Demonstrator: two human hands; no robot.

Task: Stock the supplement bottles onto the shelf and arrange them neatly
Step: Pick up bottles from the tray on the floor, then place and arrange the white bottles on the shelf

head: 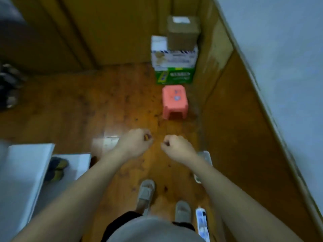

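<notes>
- At the far left edge, a dark blurred heap (9, 84) lies on the floor; what it is cannot be told.
- Low on the left stands a white shelf unit (26, 165), with a pair of dark shoes with yellow-green soles (56, 169) on a lower white board just beside it.
- The orange-brown wooden plank floor (70, 110) fills the middle, with a pale glare patch (104, 142) on it behind the left wrist.
- The left hand (135, 143) hovers over the floor with its grip curled shut; a small orange-yellow thing (146, 137) shows between the fingers, too small to identify.
- The right hand (176, 145) hangs just beside it, apart from it, its grip closed into a loose fist; whether it holds anything cannot be told.
- Below, two feet in grey open-toed slippers (146, 193) stand on the floor.
- Beyond the hands sits a small pink plastic stool (174, 102) with blurred stickers on top.
- Behind it, in the corner, a stack: a green carton (174, 75) with white writing too blurred to read, a white carton with blue print (173, 56), also unreadable, and a plain brown cardboard box (182, 34) bearing a white label.
- By the right foot lies a white and blue object (201, 222), its print illegible.
- No supplement bottle can be made out for certain.
- On the right runs a pale blue-grey wall (279, 67) above brown wood panelling (236, 119).
</notes>
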